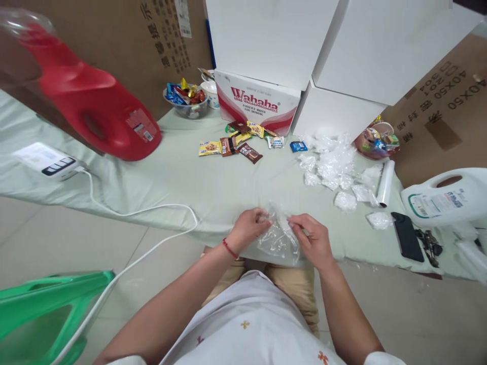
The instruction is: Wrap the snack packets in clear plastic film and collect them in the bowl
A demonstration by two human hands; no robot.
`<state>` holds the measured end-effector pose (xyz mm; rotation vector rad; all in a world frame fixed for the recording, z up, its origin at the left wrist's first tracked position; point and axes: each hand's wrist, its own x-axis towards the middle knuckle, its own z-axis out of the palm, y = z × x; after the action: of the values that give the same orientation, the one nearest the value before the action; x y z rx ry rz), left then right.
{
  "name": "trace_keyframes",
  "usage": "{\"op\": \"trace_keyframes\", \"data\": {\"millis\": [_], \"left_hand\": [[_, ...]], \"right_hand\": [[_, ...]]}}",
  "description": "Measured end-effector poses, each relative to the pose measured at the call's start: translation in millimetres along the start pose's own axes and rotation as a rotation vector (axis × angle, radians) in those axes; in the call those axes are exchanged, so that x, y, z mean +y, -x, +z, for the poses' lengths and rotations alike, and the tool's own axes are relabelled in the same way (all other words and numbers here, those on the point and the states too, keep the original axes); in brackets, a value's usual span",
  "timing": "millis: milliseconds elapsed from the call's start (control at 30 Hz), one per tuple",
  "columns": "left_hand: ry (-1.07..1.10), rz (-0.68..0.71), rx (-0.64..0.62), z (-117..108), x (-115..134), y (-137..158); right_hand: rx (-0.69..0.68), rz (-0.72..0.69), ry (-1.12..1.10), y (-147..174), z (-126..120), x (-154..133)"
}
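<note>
A clear plastic bag (277,241) hangs between my two hands at the front edge of the cloth-covered table. My left hand (251,228), with a red cord on its wrist, pinches the bag's left side. On the other side, my right hand (312,238) grips the bag's right edge between thumb and fingers. Nothing that I can make out lies inside the bag. Beyond my hands are several wrapped snacks, among them a brown cocoa packet (250,152), a yellow packet (210,148) and a blue packet (299,146).
Crumpled clear plastic bundles (331,162) and a white roll (386,183) lie right. A black phone (407,237), keys (429,246) and a white jug (449,197) sit farther right. Left are a red jug (99,106), power strip (49,161) and white cable (133,213). A Wahaha box (258,101) stands behind.
</note>
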<state>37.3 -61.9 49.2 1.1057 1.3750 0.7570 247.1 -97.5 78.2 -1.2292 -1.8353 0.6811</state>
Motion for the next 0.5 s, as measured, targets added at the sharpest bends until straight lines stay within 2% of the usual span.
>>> {"op": "trace_keyframes", "data": {"millis": [33,67,167,267,333,400,500], "left_hand": [[0.018,-0.003,-0.026,2,-1,-2],[0.041,0.011,0.007,4,-3,-3],[0.156,0.038,0.245,6,-5,-2],[0.283,0.001,0.351,5,-4,-2],[0.325,0.013,0.397,3,-3,-3],[0.340,0.041,0.437,1,-3,-3],[0.305,0.076,0.424,0,-2,-1]], "right_hand": [[0.055,0.014,0.013,3,-3,2],[0.122,0.043,0.027,6,-7,5],[0.349,0.200,0.037,21,-12,16],[0.516,0.387,-0.037,39,-12,28],[0.553,0.485,-0.096,50,-11,37],[0.520,0.556,-0.127,58,-14,45],[0.434,0.552,-0.107,59,-26,54]]}}
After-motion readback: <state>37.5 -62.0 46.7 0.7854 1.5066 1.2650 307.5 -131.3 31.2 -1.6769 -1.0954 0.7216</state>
